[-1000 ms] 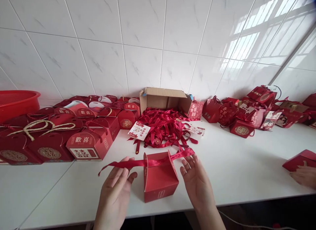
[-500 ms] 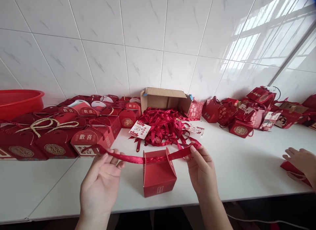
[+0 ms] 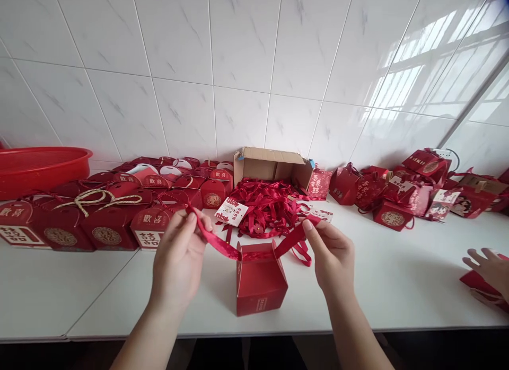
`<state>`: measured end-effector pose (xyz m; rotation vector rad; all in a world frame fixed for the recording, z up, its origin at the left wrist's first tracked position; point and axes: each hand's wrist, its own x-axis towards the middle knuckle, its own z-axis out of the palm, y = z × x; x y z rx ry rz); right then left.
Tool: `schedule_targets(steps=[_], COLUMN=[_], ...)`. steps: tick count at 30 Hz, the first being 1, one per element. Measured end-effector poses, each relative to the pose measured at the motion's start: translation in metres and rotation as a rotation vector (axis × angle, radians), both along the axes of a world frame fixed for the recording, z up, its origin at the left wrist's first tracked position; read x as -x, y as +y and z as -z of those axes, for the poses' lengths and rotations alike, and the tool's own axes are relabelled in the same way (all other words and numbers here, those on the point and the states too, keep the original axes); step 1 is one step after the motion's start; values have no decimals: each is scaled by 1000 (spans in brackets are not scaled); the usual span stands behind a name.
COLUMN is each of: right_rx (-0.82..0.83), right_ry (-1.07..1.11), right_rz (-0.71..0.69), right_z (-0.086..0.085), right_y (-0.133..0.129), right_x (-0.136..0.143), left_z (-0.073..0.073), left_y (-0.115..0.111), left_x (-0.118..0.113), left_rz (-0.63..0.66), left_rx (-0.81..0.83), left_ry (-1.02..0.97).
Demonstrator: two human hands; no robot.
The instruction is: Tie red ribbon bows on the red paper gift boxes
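Note:
A small red paper gift box stands on the white table near the front edge. A red ribbon is threaded across its top. My left hand pinches the ribbon's left end, raised to the left of the box. My right hand pinches the right end, held up at about the same height. Both ends slope down to the box top.
A pile of red ribbons spills from an open cardboard box behind. Rows of finished red gift boxes fill the left, with more at the right. A red basin sits far left. Another person's hand rests on a red box at the right edge.
Both my hands took hold of the ribbon ends and lifted them upward and closer to the box. The other person's hand at the right shifted slightly.

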<state>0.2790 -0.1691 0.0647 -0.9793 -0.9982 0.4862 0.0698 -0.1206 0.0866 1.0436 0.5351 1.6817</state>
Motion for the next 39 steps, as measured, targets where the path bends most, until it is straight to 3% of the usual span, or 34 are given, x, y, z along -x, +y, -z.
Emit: schedule_targets(steps=[5,10,18,22,28,33,39], right_rx=[-99,-114,-119,-96,-101,-96,-64], right_ry=[-118,-132,-46,-3,127,101,136], right_rz=[-18,-36,-103,-180,-302,-323,-344], right_z=[-23,-38,-40,-43,-47,-50,-55], right_y=[4,7,8,10,13,12,12], right_x=[0,1,2,0,-6,-7,-7], left_z=[-10,-19,-24,-28,-43,-58,-61], left_y=[4,8,7,7,9,13,11], left_x=[-6,-8,-15,-13,-20,-27,-27], left_rz=[-115,-124,-175,-116,-112,-131,-102], left_rx=[-100,-120,-163,-174,-250,-262,-244], left_ry=[168,201,149,140,165,134,170])
